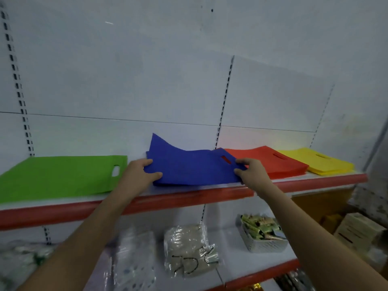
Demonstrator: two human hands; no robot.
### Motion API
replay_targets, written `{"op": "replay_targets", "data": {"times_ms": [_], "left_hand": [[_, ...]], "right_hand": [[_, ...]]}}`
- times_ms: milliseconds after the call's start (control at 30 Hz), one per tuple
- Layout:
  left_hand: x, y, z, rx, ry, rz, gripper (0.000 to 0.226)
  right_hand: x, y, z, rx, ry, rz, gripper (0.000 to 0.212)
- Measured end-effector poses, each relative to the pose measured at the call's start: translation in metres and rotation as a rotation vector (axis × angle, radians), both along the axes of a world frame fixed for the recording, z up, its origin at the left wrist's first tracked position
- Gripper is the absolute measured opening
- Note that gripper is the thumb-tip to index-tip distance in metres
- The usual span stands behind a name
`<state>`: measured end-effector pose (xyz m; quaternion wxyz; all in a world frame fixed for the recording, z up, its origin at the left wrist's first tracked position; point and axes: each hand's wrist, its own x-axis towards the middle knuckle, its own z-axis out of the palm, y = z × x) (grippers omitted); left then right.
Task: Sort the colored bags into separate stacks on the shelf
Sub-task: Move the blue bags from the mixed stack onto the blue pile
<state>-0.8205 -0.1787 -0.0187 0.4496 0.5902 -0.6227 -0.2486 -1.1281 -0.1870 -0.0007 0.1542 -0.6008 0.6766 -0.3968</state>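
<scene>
Four coloured stacks of flat bags lie in a row on the upper shelf (189,195). The green bags (56,177) are at the left, then the blue bags (189,166) in the middle, the red bags (268,160) and the yellow bags (319,160) at the far right. My left hand (139,174) grips the blue stack's left edge, thumb on top. My right hand (251,172) pinches its right edge near the handle slot. The blue stack's back left corner curls up, and its right end overlaps the red bags.
The shelf has a red front lip and a white back wall with slotted uprights. On the lower shelf (262,274) lie clear plastic packets (189,248) and a white basket (264,238) of green packets. Cardboard boxes (357,229) stand at the lower right.
</scene>
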Motion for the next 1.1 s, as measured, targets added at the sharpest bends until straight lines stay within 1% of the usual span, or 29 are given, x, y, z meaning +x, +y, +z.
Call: {"op": "replay_targets", "data": {"times_ms": [67,133,200,333,367,433,500,567,600,633,667,700,767,833,933,1033,1100], "left_hand": [[-0.007,-0.014,0.001,0.054,-0.024,0.041,0.055],[-0.015,-0.025,0.000,0.135,-0.059,0.073,0.044],[-0.021,-0.035,-0.005,0.196,-0.084,0.093,0.031],[-0.033,-0.054,-0.014,0.263,-0.114,0.132,0.034],[-0.036,-0.057,-0.016,0.275,-0.118,0.151,0.039],[-0.042,-0.058,-0.016,0.301,-0.132,0.170,0.053],[-0.046,-0.058,-0.018,0.340,-0.107,0.180,0.080],[-0.047,-0.054,-0.016,0.340,-0.088,0.156,0.099],[-0.046,-0.053,-0.015,0.330,-0.075,0.140,0.107],[-0.047,-0.051,-0.014,0.320,-0.069,0.137,0.114],[-0.045,-0.049,-0.012,0.306,-0.068,0.136,0.114],[-0.045,-0.045,-0.009,0.289,-0.087,0.143,0.107],[-0.043,-0.034,-0.003,0.234,-0.122,0.191,0.086],[-0.035,-0.020,0.000,0.164,-0.185,0.261,0.074],[-0.009,0.012,0.009,0.077,-0.347,0.403,0.059],[0.025,0.053,0.024,0.042,-0.540,0.612,0.038],[0.050,0.083,0.031,0.071,-0.601,0.716,0.028]], "right_hand": [[-0.005,-0.025,0.002,0.020,0.112,0.043,0.042],[-0.008,-0.046,0.003,0.053,0.215,0.087,0.042],[-0.012,-0.069,0.001,0.084,0.303,0.128,0.036],[-0.019,-0.103,-0.005,0.148,0.464,0.189,0.016],[-0.022,-0.108,-0.007,0.155,0.527,0.192,0.015],[-0.028,-0.117,-0.008,0.160,0.621,0.208,0.027],[-0.033,-0.123,-0.010,0.162,0.664,0.226,0.032],[-0.035,-0.127,-0.008,0.144,0.644,0.241,0.028],[-0.034,-0.127,-0.005,0.122,0.614,0.243,0.022],[-0.031,-0.126,-0.001,0.083,0.573,0.261,0.019],[-0.025,-0.124,0.005,0.047,0.515,0.297,0.023],[-0.018,-0.121,0.010,0.016,0.457,0.347,0.027],[0.005,-0.108,0.022,-0.030,0.369,0.454,0.028],[0.035,-0.092,0.027,-0.041,0.293,0.585,0.025],[0.095,-0.069,0.026,-0.026,0.175,0.790,0.022],[0.162,-0.044,0.020,0.002,0.163,0.955,0.020],[0.206,-0.025,0.017,0.000,0.194,1.042,0.022]]}}
